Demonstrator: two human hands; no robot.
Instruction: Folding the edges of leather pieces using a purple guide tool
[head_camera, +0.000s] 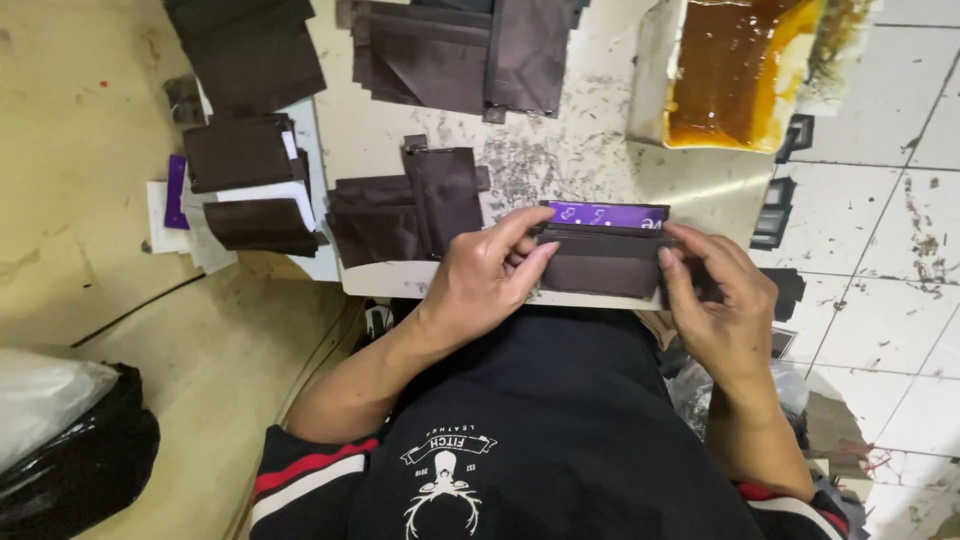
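A dark brown leather wallet piece (600, 265) lies at the near edge of a white worktable (570, 160), with a purple card strip (605, 214) showing along its far side. My left hand (480, 285) grips its left end, fingers laid over the top. At the right end, my right hand (715, 300) pinches the piece between thumb and fingers.
Stacks of dark brown cut pieces (410, 200) sit left of the wallet, with more (460, 50) at the far edge and others (245, 150) on the left. A tray of amber glue (740, 70) stands at the far right. A black bag (80, 460) lies on the floor.
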